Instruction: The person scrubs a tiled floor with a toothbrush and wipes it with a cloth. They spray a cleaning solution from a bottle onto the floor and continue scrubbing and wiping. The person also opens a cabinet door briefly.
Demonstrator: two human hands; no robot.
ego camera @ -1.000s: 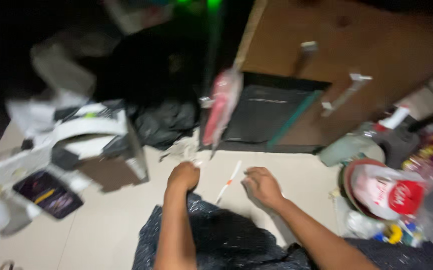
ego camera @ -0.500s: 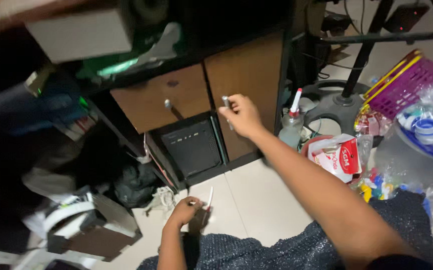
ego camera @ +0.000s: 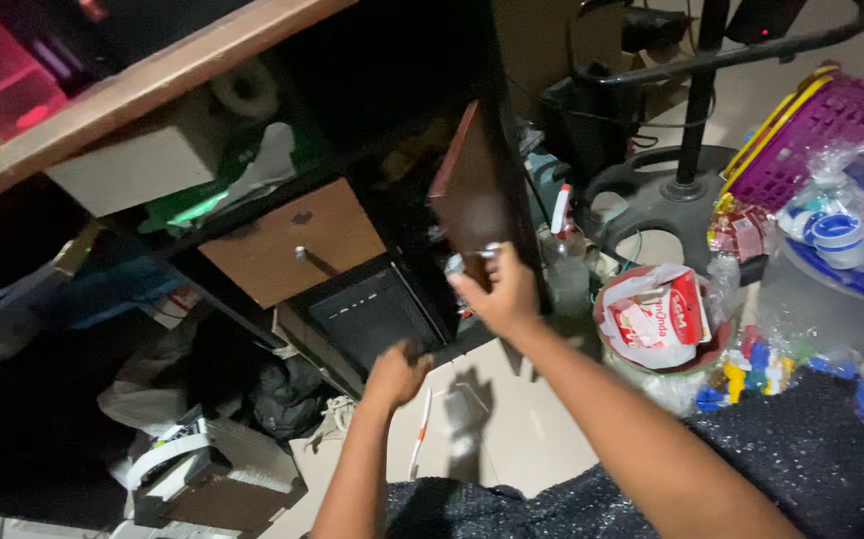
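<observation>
Two hands up: right hand (ego camera: 500, 294) grips the metal handle (ego camera: 490, 252) of the swung-out cabinet door (ego camera: 472, 190); left hand (ego camera: 397, 371) loosely curled, empty, above a white stick (ego camera: 419, 431). Door looks rigid, light; handle is best hold. Black box (ego camera: 372, 314) beyond left.

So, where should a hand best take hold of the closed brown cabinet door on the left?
Probably at its metal handle, coming straight from the front. The closed brown door lies flat, and only this short bar sticks out toward the person, giving the fingers something to wrap around.
</observation>
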